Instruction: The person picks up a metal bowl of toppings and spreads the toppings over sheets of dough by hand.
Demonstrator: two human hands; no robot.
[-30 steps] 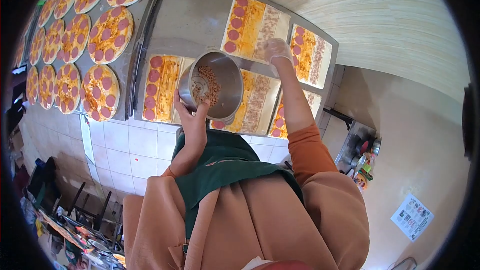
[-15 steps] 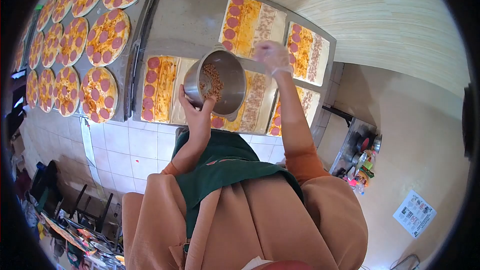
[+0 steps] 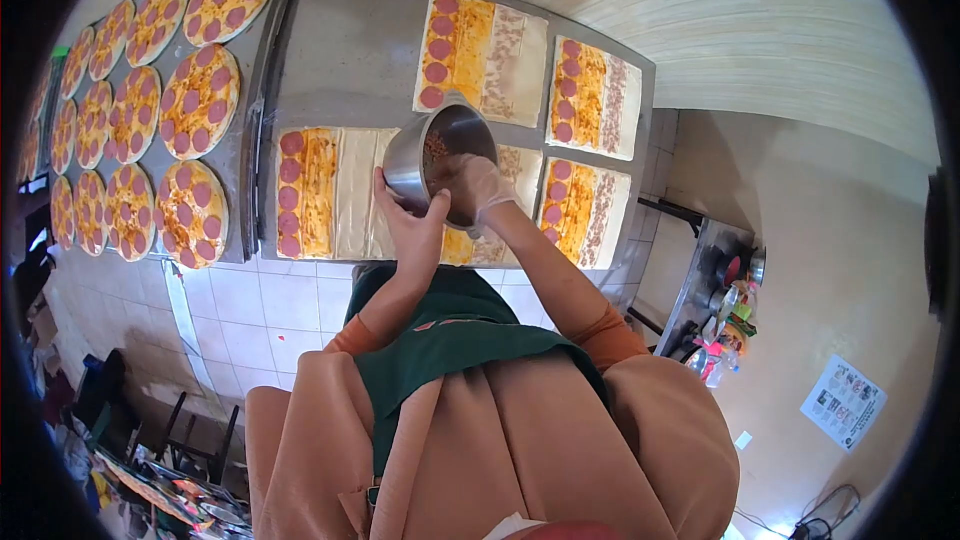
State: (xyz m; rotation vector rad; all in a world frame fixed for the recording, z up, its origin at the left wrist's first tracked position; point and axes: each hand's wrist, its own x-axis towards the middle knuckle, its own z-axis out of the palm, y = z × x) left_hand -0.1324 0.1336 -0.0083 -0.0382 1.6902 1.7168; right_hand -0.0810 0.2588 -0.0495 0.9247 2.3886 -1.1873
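My left hand [image 3: 413, 227] grips the side of a steel pot [image 3: 407, 168], which is tilted with its mouth toward the right. Brown crumbly bits [image 3: 437, 147] lie inside the pot. My right hand [image 3: 473, 183], in a clear plastic glove, reaches into the pot's mouth; its fingertips are hidden among the bits. Under and around the pot are rectangular dough sheets. The left sheet [image 3: 358, 190] has a pepperoni row and an orange sauce band, with no crumbs visible on its pale part. The upper sheet [image 3: 515, 65] also carries a strip of crumbs.
Round pepperoni pizzas [image 3: 200, 100] fill a metal surface at the left. Two smaller topped sheets, one above the other [image 3: 597, 98], lie at the right of the metal table [image 3: 350, 40]. A wall runs along the far side; a low shelf with pans [image 3: 715, 260] stands at the right.
My right hand has moved from over the upper right sheets, left and down into the pot. The pot is tilted more toward that hand, and the view has shifted slightly.
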